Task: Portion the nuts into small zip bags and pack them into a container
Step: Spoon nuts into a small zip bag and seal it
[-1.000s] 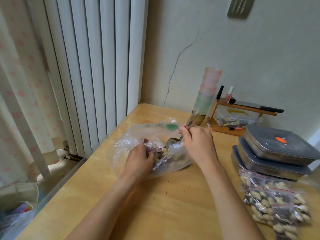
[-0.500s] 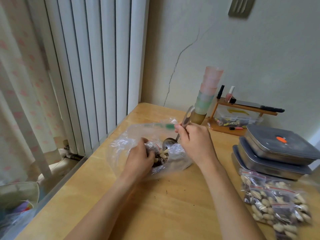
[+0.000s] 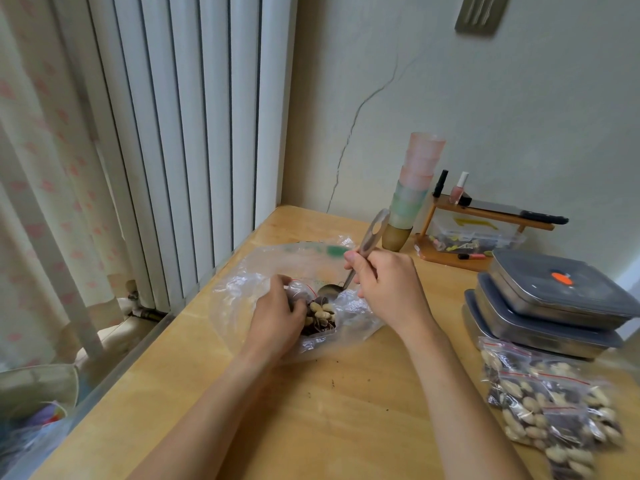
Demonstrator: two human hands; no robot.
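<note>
Spooning nuts into a small zip bag over the big bag.

Left hand grips the small bag, which lies on the big bag on the tabletop. Right hand is curled round the spoon, its bowl just beyond the nuts. Right of the big bag lie filled bags; behind them, stacked tins. Stacked cups stand beyond the big bag.

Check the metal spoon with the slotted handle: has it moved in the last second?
Yes, slightly left. The metal spoon's handle tip overlapped the base of the stacked plastic cups before; now it stands clear to their left.
</note>
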